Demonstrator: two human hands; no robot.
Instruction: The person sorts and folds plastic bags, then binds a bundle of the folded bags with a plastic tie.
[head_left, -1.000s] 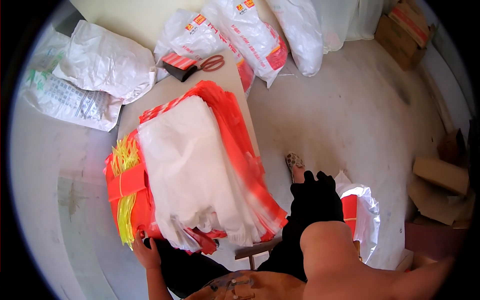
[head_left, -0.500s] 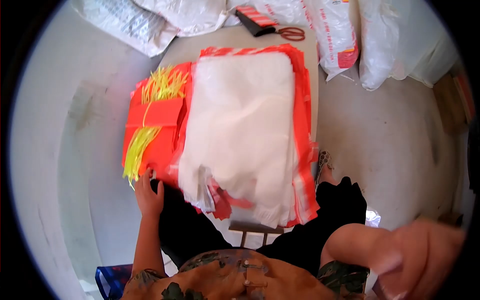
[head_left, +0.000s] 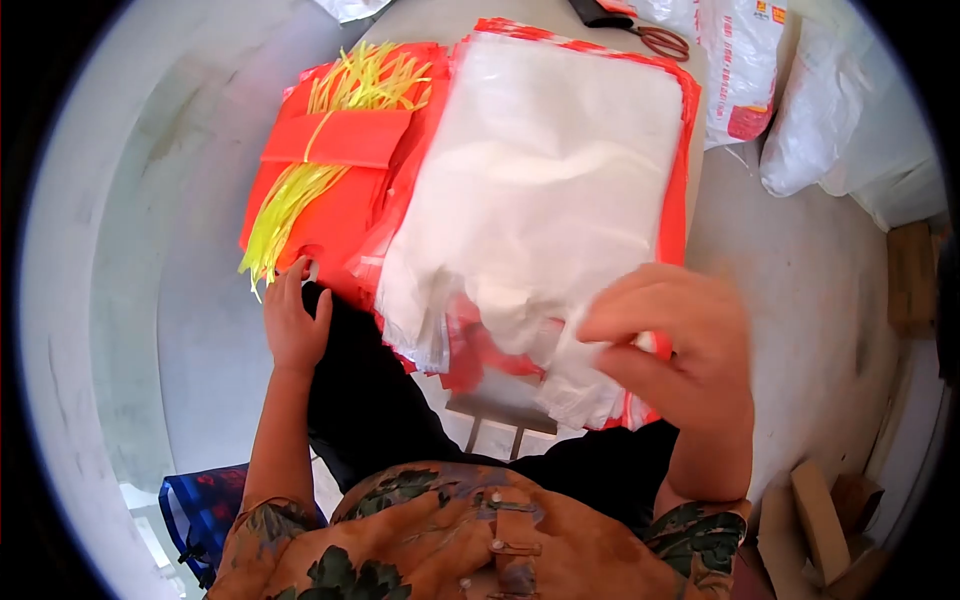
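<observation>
A stack of white plastic bags (head_left: 545, 170) with red edges lies in front of me, handle cut-outs toward me. Left of it is a pile of folded red bags (head_left: 330, 225), with a bundle of yellow ties (head_left: 295, 200) held under a red folded strip (head_left: 350, 137). My left hand (head_left: 296, 325) rests at the near edge of the red pile, thumb apart from the fingers, holding nothing visible. Over the lower right corner of the white stack is my right hand (head_left: 685, 350), blurred, fingers curved and thumb apart, with nothing seen between them.
Scissors with brown handles (head_left: 663, 42) lie at the table's far edge beside a black object (head_left: 600, 12). White printed sacks (head_left: 740, 70) stand beyond on the right. Cardboard pieces (head_left: 820, 520) are on the floor at lower right, and a blue bag (head_left: 205, 505) at lower left.
My right hand has come from the far lower right to the near right corner of the white stack. The view has shifted; my left hand stays by the red pile.
</observation>
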